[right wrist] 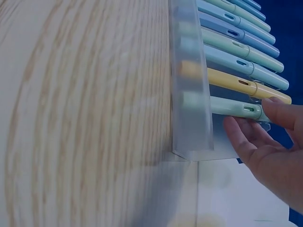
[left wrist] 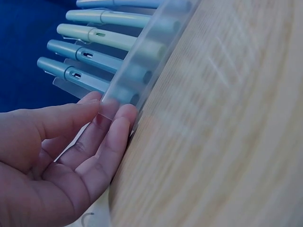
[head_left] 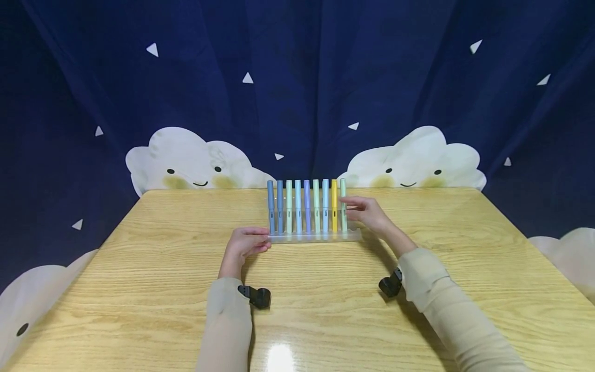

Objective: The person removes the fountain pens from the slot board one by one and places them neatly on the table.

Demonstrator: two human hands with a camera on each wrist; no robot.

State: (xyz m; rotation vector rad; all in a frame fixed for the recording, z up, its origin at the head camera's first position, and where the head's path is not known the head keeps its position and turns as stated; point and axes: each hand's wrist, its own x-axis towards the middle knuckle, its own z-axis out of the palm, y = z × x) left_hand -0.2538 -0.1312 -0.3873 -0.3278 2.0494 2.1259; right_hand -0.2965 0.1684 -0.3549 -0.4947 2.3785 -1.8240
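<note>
A clear plastic pen stand holds a row of several capped pens, all upright in the head view. My left hand grips the stand's left front corner, thumb on one side and fingers on the other in the left wrist view. Closest to that hand is a dark blue pen. At the other end, my right hand pinches the cap of the rightmost light green pen between thumb and fingers. The pen's lower end sits behind the stand's frosted front lip. Beside it stands a yellow pen.
The stand is near the far edge of a wooden table. Behind it hangs a dark blue curtain with white triangles and smiling clouds. Black wrist cameras are strapped at both beige sleeves.
</note>
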